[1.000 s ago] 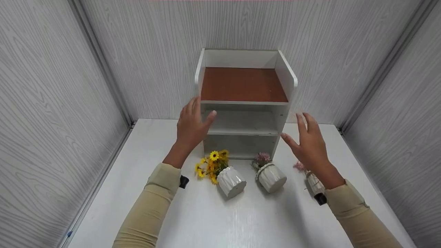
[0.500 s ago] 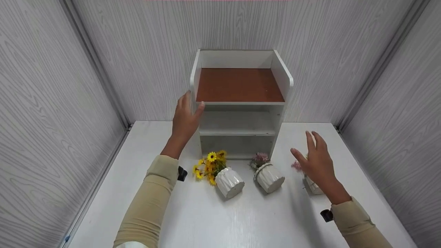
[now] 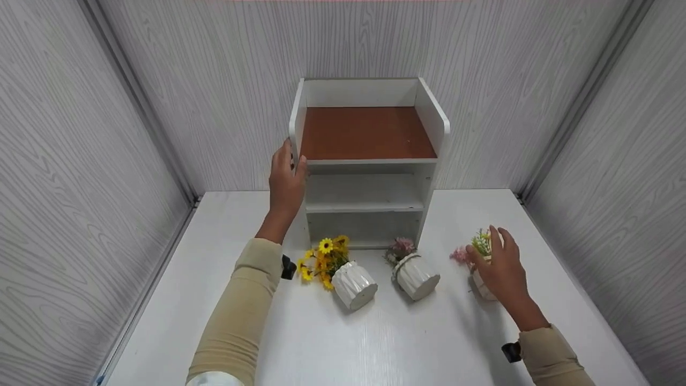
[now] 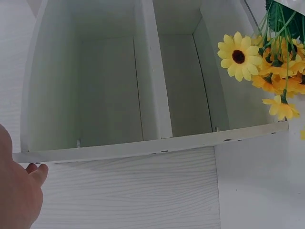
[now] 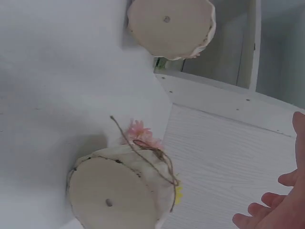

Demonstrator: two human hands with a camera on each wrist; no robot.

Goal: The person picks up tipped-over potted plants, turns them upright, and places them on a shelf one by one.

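"Flowerpot (image 3: pixel 483 287) near the tabletop's (image 3: pixel 375 346) right edge, lying tipped?"
"Yes, right hand (image 3: pixel 504 274) close by, grip released."
"And the left hand (image 3: pixel 286 185)?"
"Loose too (beside the white shelf (image 3: pixel 370 134), toward the back edge)."

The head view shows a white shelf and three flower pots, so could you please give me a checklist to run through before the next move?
1. Right hand free to grip: ok, fingers spread, holding nothing.
2. Rightmost pot upright: not ok, it lies on its side, base showing.
3. Yellow-flower pot and middle pot upright: not ok, both lie on their sides.
4. Twine on the rightmost pot tidy: not ok, a loose end sticks out.
5. Shelf upright: ok.
6. Left hand bearing firmly on the shelf's left side: cannot tell.
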